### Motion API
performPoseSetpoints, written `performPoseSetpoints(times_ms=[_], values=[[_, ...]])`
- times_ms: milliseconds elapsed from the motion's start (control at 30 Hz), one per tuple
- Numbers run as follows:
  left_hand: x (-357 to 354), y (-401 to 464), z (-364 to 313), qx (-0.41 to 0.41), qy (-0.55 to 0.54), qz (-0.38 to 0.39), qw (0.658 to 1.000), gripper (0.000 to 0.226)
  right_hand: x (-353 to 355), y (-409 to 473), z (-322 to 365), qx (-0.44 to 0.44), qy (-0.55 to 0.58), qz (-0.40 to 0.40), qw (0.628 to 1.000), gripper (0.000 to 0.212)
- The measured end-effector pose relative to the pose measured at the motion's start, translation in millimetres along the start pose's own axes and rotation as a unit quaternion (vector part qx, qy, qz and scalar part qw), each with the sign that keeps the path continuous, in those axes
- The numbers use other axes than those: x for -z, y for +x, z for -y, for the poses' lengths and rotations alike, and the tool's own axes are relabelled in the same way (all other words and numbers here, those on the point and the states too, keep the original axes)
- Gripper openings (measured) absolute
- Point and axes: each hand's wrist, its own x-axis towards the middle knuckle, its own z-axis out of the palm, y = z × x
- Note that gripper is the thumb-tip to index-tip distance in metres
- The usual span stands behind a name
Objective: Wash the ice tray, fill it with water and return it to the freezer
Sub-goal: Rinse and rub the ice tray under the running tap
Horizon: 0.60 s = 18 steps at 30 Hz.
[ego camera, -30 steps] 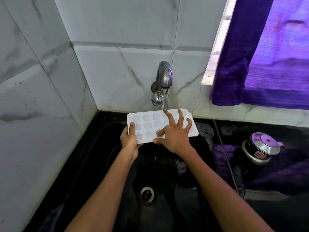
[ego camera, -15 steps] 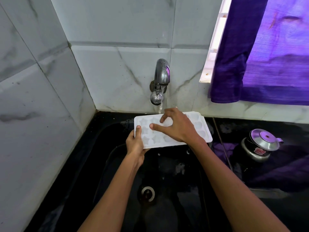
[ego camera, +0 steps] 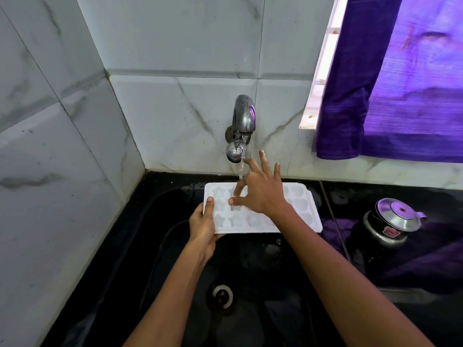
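Note:
A white ice tray [ego camera: 304, 209] with star-shaped cells is held level over the black sink [ego camera: 160, 246], under the steel tap [ego camera: 241, 126]. A thin stream of water runs from the tap onto the tray's far edge. My left hand [ego camera: 203, 225] grips the tray's left end, thumb on top. My right hand [ego camera: 260, 190] lies over the tray's middle with fingers spread; its thumb and index finger touch the cells and the other fingers point up toward the tap.
The drain [ego camera: 221, 294] sits low in the sink. A steel and black lidded pot [ego camera: 390, 224] stands on the dark counter to the right. A purple curtain [ego camera: 400, 78] hangs over the window. Marble tiles [ego camera: 50, 171] close the left side and back.
The tray has shifted slightly right under the running water. My right hand moved across the cells, and its fingers have lifted and spread toward the tap. The left hand keeps its grip.

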Motion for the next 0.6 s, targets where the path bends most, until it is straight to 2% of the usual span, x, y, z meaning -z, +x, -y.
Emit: performPoseSetpoints(times_ms=[133,300,467,600], values=[[-5.3,0.3,0.6,0.006,-0.008,0.003,1.0,0.032,-2.8,-1.5,-4.8,-0.005,-0.025,0.09,0.996,0.034],[-4.8,-3.0,4.1,0.001,-0.005,0.009,1.0,0.03,5.0,0.5,-5.2,-0.014,-0.017,0.043,0.999,0.025],[-2.9,-2.3,0.0,0.003,-0.01,0.008,1.0,0.031,1.9,-1.0,0.0,-0.005,-0.04,0.108,0.993,0.032],[0.8,-3.3,3.3,-0.011,0.004,0.003,1.0,0.033,5.1,-1.7,3.4,-0.01,-0.002,0.026,1.0,0.021]])
